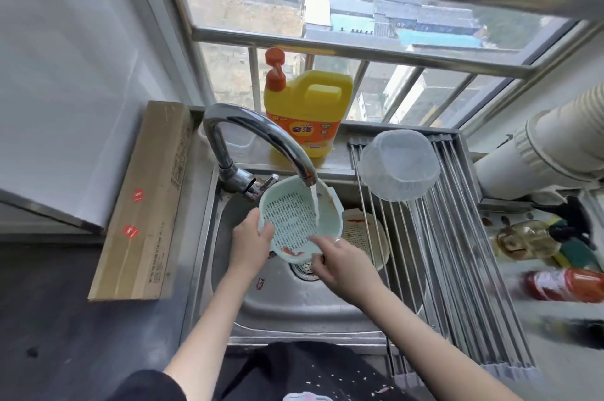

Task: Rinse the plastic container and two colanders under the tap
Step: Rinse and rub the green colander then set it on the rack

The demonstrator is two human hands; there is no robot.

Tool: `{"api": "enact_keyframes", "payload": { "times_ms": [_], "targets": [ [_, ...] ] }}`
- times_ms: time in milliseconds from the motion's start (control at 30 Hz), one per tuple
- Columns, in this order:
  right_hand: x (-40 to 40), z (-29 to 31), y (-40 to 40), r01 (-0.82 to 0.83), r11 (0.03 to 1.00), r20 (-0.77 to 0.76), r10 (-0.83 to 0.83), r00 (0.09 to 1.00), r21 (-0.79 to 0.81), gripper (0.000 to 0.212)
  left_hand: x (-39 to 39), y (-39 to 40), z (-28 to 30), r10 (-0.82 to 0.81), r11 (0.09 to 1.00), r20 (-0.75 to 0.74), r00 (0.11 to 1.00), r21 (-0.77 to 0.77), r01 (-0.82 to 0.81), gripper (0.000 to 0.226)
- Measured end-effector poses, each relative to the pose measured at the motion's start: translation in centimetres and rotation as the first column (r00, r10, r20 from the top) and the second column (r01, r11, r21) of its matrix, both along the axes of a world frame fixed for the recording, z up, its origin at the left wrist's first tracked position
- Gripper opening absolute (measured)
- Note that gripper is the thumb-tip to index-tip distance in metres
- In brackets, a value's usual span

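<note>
I hold the green colander (295, 224) tilted under the tap (261, 136), left hand (250, 245) clamped on its rim, right hand (340, 265) with fingers closed on its lower edge. Wet plastic could slip into the sink (284, 306); red residue may stay. The yellow jug (307, 109) label's characters I can't read reliably
</note>
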State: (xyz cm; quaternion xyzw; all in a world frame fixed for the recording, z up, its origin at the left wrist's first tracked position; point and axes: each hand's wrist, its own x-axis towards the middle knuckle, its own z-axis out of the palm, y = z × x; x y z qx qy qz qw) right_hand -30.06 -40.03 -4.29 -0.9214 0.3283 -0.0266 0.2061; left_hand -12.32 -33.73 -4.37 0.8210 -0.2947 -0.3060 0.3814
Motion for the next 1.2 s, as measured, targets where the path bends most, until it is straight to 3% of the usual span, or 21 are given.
{"api": "enact_keyframes", "payload": {
  "times_ms": [67,167,267,333,467,533,633,700,767,900,967,1067,1133,1200],
  "targets": [
    [0.3,1.1,-1.6,-0.073,0.993,-0.095,0.064,0.993,-0.089,0.043,-0.3,0.4,0.2,0.009,0.999,-0.032,0.999,-0.053,-0.011,0.012],
    [1.5,1.3,-1.8,-0.190,0.981,-0.363,0.165,0.917,-0.034,0.050,-0.8,0.7,-0.5,0.039,0.992,-0.076,0.996,-0.113,-0.047,0.009],
    [2.8,-0.7,-0.7,-0.134,0.984,-0.501,0.058,0.864,-0.116,0.055,-1.8,0.0,-1.1,0.070,0.982,-0.110,0.991,-0.168,-0.088,0.007],
    [3.3,-1.8,-0.4,-0.092,0.969,-0.526,-0.043,0.850,-0.228,0.048,-2.2,-0.6,-0.9,0.081,0.973,-0.138,0.987,-0.204,-0.109,0.007],
    [2.6,-2.3,-1.5,-0.114,0.932,-0.435,-0.050,0.899,-0.343,0.034,-2.2,-1.5,-1.0,0.086,0.972,-0.232,0.969,-0.194,-0.133,0.011],
    [1.5,-2.1,-2.5,-0.160,0.876,-0.387,-0.033,0.921,-0.455,0.029,-2.2,-1.9,-1.0,0.125,0.981,-0.445,0.887,-0.076,-0.176,0.013],
    [0.3,-2.3,-4.1,-0.259,0.773,-0.339,0.060,0.939,-0.579,0.036,-1.7,-2.5,-1.1,0.216,0.976,-0.746,0.630,0.167,-0.137,0.019],
    [0.2,-2.2,-4.5,-0.289,0.761,-0.345,0.092,0.934,-0.581,0.041,-1.6,-3.0,-1.2,0.235,0.972,-0.788,0.569,0.205,-0.117,0.028],
    [0.5,-2.1,-4.2,-0.245,0.780,-0.387,0.005,0.922,-0.575,0.042,-2.0,-3.5,-1.5,0.216,0.976,-0.772,0.597,0.169,-0.135,0.034],
    [3.2,-1.0,-1.6,0.112,0.911,-0.478,-0.310,0.822,-0.398,0.071,-4.2,-4.9,-1.5,0.189,0.979,-0.804,0.564,0.107,-0.176,0.034],
    [4.5,-1.5,-0.1,0.153,0.959,-0.430,-0.246,0.869,-0.240,0.075,-5.4,-5.4,-2.1,0.201,0.971,-0.821,0.535,0.095,-0.219,0.043],
    [3.2,-1.3,-1.3,0.008,0.998,-0.280,-0.024,0.960,-0.058,0.083,-5.8,-5.1,-2.6,0.228,0.961,-0.851,0.474,0.119,-0.249,0.053],
    [1.8,-0.8,-2.7,-0.065,0.983,-0.315,0.009,0.949,-0.170,0.078,-5.8,-4.8,-2.5,0.238,0.961,-0.866,0.440,0.144,-0.236,0.051],
    [2.0,-0.2,-2.5,-0.018,0.961,-0.416,-0.103,0.904,-0.277,0.065,-5.9,-4.9,-2.5,0.246,0.957,-0.881,0.405,0.155,-0.245,0.053]
  ]
}}
